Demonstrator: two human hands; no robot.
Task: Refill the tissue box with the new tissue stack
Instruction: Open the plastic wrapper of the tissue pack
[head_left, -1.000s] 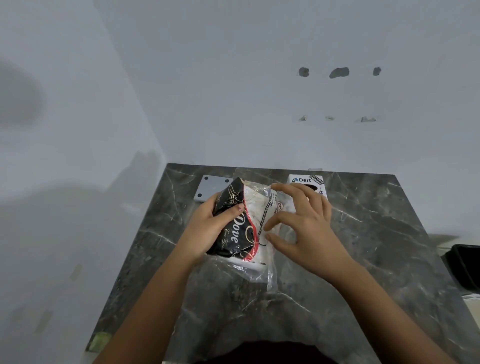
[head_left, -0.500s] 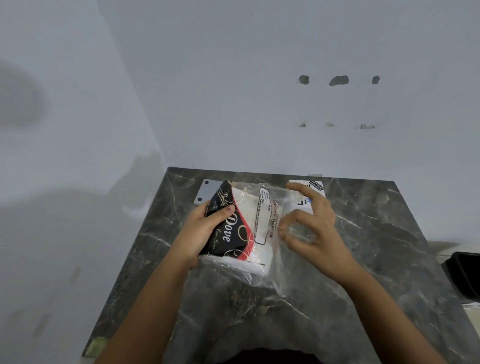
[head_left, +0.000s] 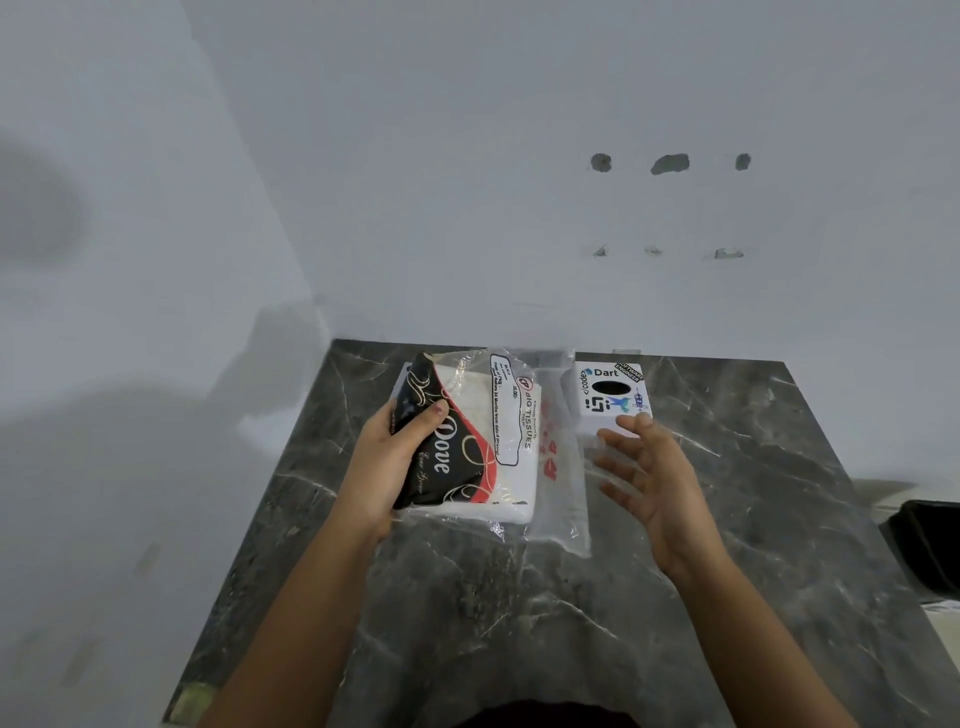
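Clear plastic wrap still encloses the new tissue stack (head_left: 498, 441), so you are early in the task: nothing has gone into the box yet.

Your left hand (head_left: 387, 462) is closed around the dark printed end of the pack, thumb on top across the black label, holding that end up off the marble counter (head_left: 753, 493). The white tissue block fills the wrapper's left part. The slack, empty part of the wrapper (head_left: 558, 467) trails to the right and reaches toward the box.

Your right hand (head_left: 649, 483) is open, fingers spread and loosely curled, holding nothing. It hovers just right of the loose wrapper, its fingertips over the near edge of the tissue box.

The tissue box (head_left: 610, 400) is white with stickers and sits near the counter's far edge, right of the pack. Its dark oval slot faces up and no tissue shows through it. Whether it is already opened for loading cannot be told.

Left, by my reading: get the stack out of the wrapper, open the box, seat the stack, thread the first sheet through the slot.
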